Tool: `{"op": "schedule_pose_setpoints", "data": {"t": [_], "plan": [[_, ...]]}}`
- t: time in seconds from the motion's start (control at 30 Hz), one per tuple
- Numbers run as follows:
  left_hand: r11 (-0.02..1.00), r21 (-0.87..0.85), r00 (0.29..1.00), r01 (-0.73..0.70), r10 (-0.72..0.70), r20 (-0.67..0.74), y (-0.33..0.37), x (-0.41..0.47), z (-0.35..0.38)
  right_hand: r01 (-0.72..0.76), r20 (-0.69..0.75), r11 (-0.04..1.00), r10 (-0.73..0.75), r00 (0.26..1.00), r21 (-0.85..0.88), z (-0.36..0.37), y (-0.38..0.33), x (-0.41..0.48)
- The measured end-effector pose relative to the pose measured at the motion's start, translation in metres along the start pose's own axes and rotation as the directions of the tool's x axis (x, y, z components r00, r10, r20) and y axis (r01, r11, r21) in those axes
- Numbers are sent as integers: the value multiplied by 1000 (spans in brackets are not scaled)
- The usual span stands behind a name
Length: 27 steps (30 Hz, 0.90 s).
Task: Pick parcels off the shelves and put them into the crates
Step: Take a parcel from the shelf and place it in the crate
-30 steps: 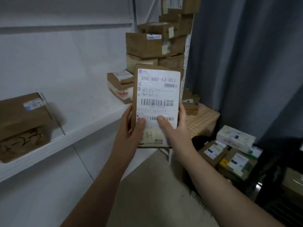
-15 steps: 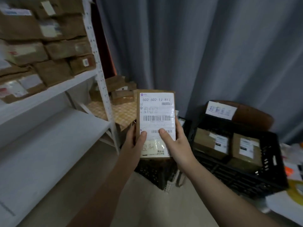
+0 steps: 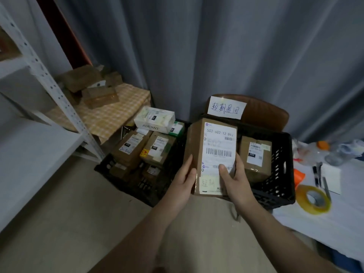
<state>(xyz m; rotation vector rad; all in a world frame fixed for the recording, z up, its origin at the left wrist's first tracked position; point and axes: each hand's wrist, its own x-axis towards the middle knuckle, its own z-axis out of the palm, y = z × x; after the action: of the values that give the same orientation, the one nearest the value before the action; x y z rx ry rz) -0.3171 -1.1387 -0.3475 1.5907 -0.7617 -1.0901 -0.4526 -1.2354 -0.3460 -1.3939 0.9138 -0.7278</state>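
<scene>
A brown cardboard parcel with a white shipping label and a yellow sticky note is held upright over the left part of a black crate. My left hand grips its lower left edge, thumb on the front. My right hand grips its lower right edge, thumb on the label. Another labelled brown parcel lies inside that crate. A second black crate to the left holds several parcels, with a white box on top.
A white metal shelf unit stands at the left. Behind it, brown boxes lie on a checked cloth. A handwritten paper sign hangs on a brown chair behind the right crate. A white table at right carries a tape roll, pens and bottles.
The view has swung right and down, away from the shelves. Both hands have carried the parcel from in front of the shelf to above the right crate.
</scene>
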Motion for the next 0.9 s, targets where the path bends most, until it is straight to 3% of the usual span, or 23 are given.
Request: {"op": "schedule_pose_setpoints", "data": {"t": [0.1,0.23,0.47,0.63,0.77,0.9], "plan": [[1000,6,1000,-4,4,29,-8,26,7,-33,10,998,33,999,-45,-3,3,22],[1000,24,1000,2,-3,29,-12,73,-1,-226,-143,878,181,973,-422,0,6,67],[993,114,991,17,-32,131,-2,166,-15,-338,-190,758,279,941,-558,6,17,167],[952,300,970,-67,-8,242,23,239,-13,-181,-152,692,103,983,-699,-46,12,231],[869,492,998,-58,62,8,22,290,-8,-20,33,510,94,995,-860,-104,24,256],[754,654,997,64,-25,-69,-24,299,-13,236,313,325,209,927,-916,-118,71,252]]}}
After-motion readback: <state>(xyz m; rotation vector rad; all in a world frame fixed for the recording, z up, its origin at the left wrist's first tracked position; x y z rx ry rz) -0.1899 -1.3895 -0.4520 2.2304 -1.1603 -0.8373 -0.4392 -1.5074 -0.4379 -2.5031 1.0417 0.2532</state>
